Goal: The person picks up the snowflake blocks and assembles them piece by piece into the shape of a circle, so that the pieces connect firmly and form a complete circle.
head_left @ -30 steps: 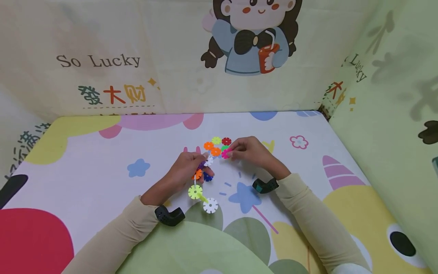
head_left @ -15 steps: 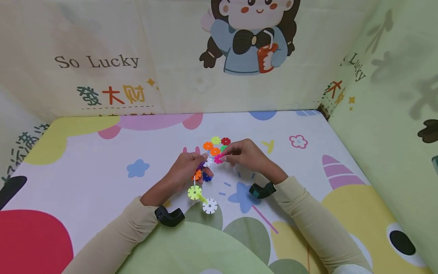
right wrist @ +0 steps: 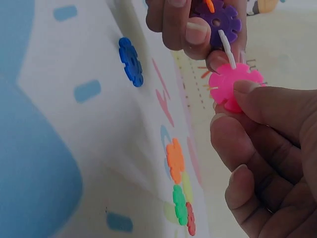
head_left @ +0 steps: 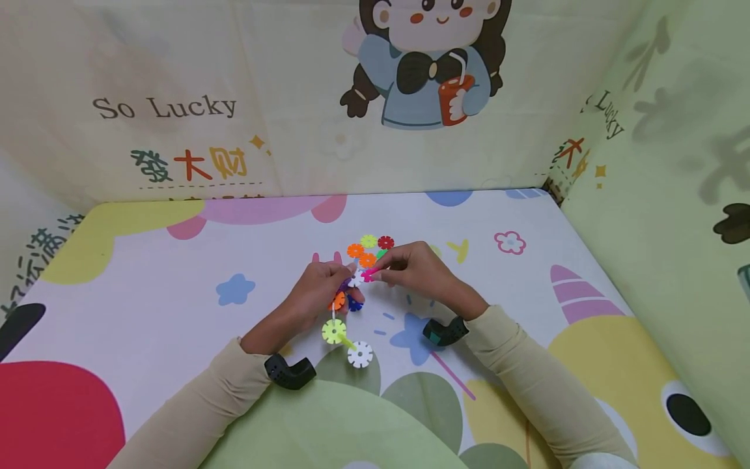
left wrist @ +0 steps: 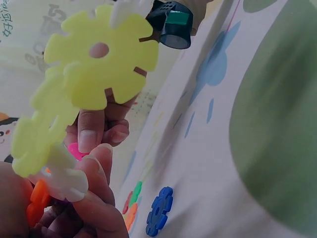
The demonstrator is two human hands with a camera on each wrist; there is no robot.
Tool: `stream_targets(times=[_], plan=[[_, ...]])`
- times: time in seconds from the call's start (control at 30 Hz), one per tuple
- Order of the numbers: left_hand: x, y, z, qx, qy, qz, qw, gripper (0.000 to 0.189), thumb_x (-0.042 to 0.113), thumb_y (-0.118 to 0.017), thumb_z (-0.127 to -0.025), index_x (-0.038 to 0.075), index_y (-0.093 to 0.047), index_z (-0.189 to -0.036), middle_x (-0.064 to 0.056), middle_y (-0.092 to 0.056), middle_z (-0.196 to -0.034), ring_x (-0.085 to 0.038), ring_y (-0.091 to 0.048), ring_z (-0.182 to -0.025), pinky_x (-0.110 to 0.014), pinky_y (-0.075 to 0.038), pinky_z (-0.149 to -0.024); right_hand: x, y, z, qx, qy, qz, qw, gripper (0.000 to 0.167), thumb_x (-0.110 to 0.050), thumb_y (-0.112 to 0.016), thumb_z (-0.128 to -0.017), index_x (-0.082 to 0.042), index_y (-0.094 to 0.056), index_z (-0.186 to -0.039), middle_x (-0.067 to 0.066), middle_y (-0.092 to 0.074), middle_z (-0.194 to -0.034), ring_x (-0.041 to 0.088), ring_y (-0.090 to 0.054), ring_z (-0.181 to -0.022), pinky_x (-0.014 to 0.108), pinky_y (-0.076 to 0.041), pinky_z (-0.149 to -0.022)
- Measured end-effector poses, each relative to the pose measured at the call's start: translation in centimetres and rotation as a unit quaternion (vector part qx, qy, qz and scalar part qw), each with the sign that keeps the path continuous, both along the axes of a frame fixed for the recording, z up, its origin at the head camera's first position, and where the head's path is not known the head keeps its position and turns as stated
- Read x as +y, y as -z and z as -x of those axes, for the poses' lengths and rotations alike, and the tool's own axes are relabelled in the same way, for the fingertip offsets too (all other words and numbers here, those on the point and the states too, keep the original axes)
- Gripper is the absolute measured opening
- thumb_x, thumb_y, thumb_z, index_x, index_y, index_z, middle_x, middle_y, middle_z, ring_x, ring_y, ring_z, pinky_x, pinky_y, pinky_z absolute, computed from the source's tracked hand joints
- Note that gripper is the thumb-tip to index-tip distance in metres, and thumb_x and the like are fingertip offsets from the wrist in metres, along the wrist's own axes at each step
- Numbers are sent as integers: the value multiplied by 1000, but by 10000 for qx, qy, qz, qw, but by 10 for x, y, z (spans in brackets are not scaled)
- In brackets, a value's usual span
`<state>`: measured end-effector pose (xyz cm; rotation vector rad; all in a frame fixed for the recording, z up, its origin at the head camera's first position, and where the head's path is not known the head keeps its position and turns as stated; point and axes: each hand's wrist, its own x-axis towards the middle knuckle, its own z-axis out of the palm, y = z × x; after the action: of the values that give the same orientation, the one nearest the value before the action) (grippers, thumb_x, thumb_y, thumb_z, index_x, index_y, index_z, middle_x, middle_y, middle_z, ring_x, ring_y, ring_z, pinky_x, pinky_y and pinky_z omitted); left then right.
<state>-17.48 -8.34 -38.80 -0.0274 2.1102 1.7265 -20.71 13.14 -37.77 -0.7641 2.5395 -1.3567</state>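
My left hand (head_left: pixel 313 290) grips a linked chain of plastic snowflake discs. A purple disc (right wrist: pixel 229 20) and a white disc (head_left: pixel 355 281) sit by its fingertips. Below the hand, a yellow disc (head_left: pixel 333 331) and another white disc (head_left: pixel 360 354) hang from the chain. An orange disc (left wrist: pixel 39 201) of the chain shows beside the palm in the left wrist view. Between thumb and forefinger, my right hand (head_left: pixel 424 270) pinches a pink snowflake disc (right wrist: pixel 225 84). The pink disc's slotted rim is right at the edge of the white one, seen edge-on in the right wrist view.
A blue disc (right wrist: pixel 131 62) lies on the patterned table cover (head_left: pixel 469 286) beneath the hands. Just beyond them lie loose discs: orange (head_left: pixel 355 250), yellow-green (head_left: pixel 368 241), red (head_left: pixel 385 242) and green (right wrist: pixel 180 204). A printed cloth (head_left: pixel 293 130) hangs behind the table.
My right hand has moved left and slightly nearer, bringing the pink disc from beside the loose discs to the white disc at my left fingertips. The left hand stays almost still.
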Motion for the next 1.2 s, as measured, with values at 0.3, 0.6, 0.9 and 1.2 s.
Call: stream_targets(times=[0.3,0.6,0.9,1.2], plan=[[-1,0,2,-14,-71,13,10000,38,37,-56,-99,2,-65,-110,-12,-72,-85,-19,-59,-51,-20,-43,-51,-2,-1,-4,336,133,2,9993,7,-6,-77,-84,-5,-77,-91,-2,-71,-79,11,-64,-63,28,-54,-61],[-1,-1,2,-88,-69,87,9999,36,34,-54,-101,2,-63,-113,-13,-72,-85,-20,-60,-51,-18,-43,-50,-6,0,-8,712,64,2,9974,8,-5,-76,-84,-3,-77,-91,-3,-70,-76,10,-62,-63,27,-53,-58],[0,2,-1,-226,-128,-358,9990,32,30,-53,-102,-1,-58,-106,-18,-68,-82,-19,-60,-50,-22,-50,-53,-8,3,-8,964,-200,96,9951,6,-4,-77,-83,-3,-76,-89,-3,-68,-72,9,-58,-61,27,-52,-59],[0,-1,-1,-199,-63,-666,9976,36,31,-52,-102,-3,-61,-110,-18,-69,-81,-18,-59,-48,-23,-49,-50,-6,0,-5,977,-308,154,9946,7,-7,-76,-85,-4,-76,-91,3,-70,-75,9,-59,-62,33,-52,-57]])
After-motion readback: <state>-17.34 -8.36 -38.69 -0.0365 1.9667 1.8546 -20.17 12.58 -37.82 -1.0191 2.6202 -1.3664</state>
